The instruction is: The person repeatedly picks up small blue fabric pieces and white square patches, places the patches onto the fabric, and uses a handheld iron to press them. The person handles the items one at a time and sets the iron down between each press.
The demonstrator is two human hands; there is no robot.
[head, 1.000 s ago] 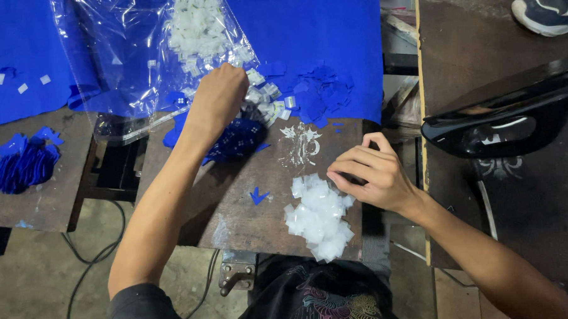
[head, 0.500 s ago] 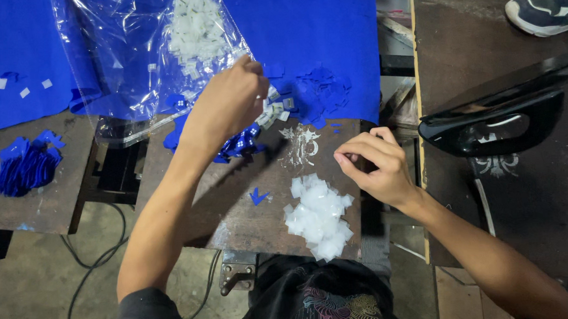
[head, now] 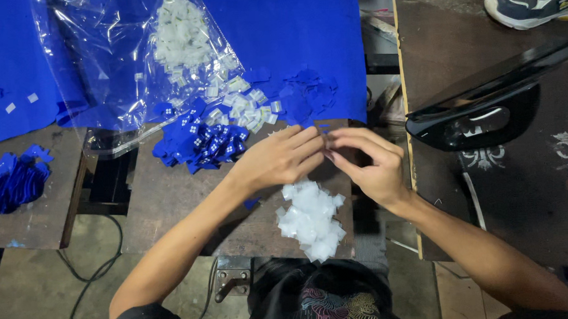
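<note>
My left hand (head: 284, 158) and my right hand (head: 367, 164) meet fingertip to fingertip over a worn wooden board (head: 172, 201). Both pinch at the same spot. Whatever sits between the fingers is too small and too covered to name. Just below the hands lies a pile of white translucent squares (head: 311, 220). Left of my left hand is a heap of blue fabric pieces (head: 201, 142) with small white squares on them. Loose white squares (head: 244, 107) lie beyond it.
A clear plastic bag (head: 166, 38) of white squares rests on blue cloth (head: 292, 27) at the back. More blue pieces (head: 307, 96) lie behind the hands, and a blue bundle (head: 14, 181) sits far left. A black curved object (head: 484, 111) and someone's shoe (head: 530, 3) are at the right.
My left hand came back from the loose squares near the bag and joined my right hand, which shifted slightly left and up. The fingertips now touch.
</note>
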